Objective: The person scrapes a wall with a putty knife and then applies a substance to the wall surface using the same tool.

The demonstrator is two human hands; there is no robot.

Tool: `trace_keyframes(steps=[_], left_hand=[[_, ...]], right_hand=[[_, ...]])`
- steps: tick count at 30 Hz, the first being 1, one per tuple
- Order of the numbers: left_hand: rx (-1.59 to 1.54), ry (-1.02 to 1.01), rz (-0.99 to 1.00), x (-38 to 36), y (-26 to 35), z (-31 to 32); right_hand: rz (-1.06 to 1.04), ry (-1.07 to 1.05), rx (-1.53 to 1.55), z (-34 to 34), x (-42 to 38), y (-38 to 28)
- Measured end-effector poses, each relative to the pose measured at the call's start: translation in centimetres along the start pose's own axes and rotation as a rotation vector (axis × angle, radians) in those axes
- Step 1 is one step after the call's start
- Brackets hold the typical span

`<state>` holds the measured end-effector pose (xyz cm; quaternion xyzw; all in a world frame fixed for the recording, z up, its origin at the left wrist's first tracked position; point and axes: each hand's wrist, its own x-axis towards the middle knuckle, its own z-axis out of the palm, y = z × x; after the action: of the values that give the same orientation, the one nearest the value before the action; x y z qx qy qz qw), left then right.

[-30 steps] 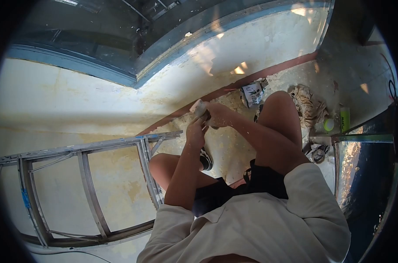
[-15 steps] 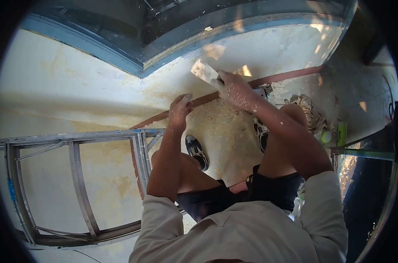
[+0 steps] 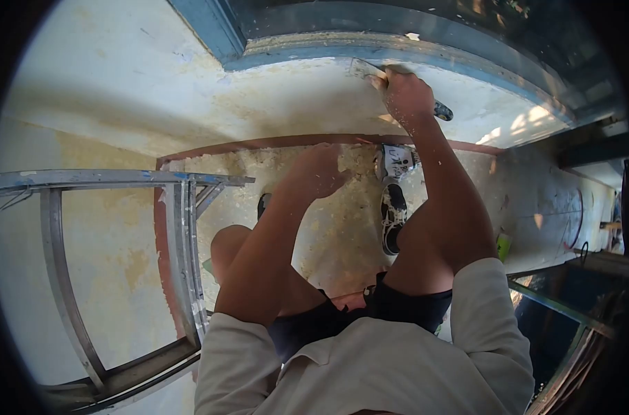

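Note:
My right hand (image 3: 409, 97) grips a putty knife (image 3: 443, 111), its dark handle end sticking out behind the fist. The thin metal blade reaches left from the hand and lies against the pale wall (image 3: 294, 93), just under the blue window frame (image 3: 307, 57). My left hand (image 3: 316, 171) hovers lower down, above the floor, with its fingers curled in. Whatever lies inside those fingers, if anything, is hidden. White specks cover my right wrist and forearm.
A metal ladder (image 3: 183, 242) stands at the left. A white printed packet (image 3: 396, 160) rests by the wall near my shoe (image 3: 392, 218). Crumbs litter the floor (image 3: 328, 242). A green object (image 3: 503, 245) sits at the right.
My right hand has gone up and right with the putty knife, bringing its blade to the wall under the window. My left hand has shifted right and slightly down. The whole view has turned.

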<state>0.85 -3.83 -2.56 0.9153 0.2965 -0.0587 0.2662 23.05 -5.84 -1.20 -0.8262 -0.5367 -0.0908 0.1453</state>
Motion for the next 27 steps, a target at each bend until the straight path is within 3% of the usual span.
trace_keyframes(steps=[5,8,16,22,27], left_hand=[[0.008,-0.033,-0.011,0.1,0.0,0.1],[-0.006,-0.161,-0.098,0.3,0.9,-0.5],[-0.015,-0.065,-0.017,-1.1,1.3,0.3],[0.045,-0.129,-0.019,-2.3,1.9,0.3],[0.033,-0.115,-0.032,-2.7,1.5,0.1]], right_hand=[[-0.040,0.024,-0.028,1.9,0.4,-2.1],[-0.027,0.037,-0.054,1.8,0.3,-2.0],[0.112,-0.020,-0.072,2.1,0.0,-3.5],[0.185,-0.113,0.027,0.4,0.0,-3.9],[0.078,-0.041,-0.037,1.8,0.0,-5.6]])
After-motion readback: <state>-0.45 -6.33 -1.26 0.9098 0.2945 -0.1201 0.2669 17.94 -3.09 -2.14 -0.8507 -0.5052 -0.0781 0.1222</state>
